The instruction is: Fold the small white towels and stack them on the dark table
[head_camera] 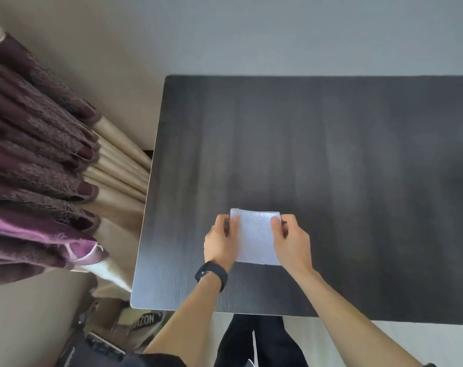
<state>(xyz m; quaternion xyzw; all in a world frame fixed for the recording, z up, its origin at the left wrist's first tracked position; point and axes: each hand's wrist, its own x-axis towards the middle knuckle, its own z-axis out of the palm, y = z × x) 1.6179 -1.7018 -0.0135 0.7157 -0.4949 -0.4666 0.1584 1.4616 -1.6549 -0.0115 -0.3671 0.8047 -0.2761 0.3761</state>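
Head | left hand [219, 241] pinches towel [255, 238] left edge | right hand [291, 238] pinches right edge

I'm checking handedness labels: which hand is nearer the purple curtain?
Left. The left hand grips the towel on its side toward the purple curtain; the right hand grips the opposite side.

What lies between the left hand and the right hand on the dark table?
In the head view, the white towel lies between them on the table; the left hand and the right hand each pinch a far corner.
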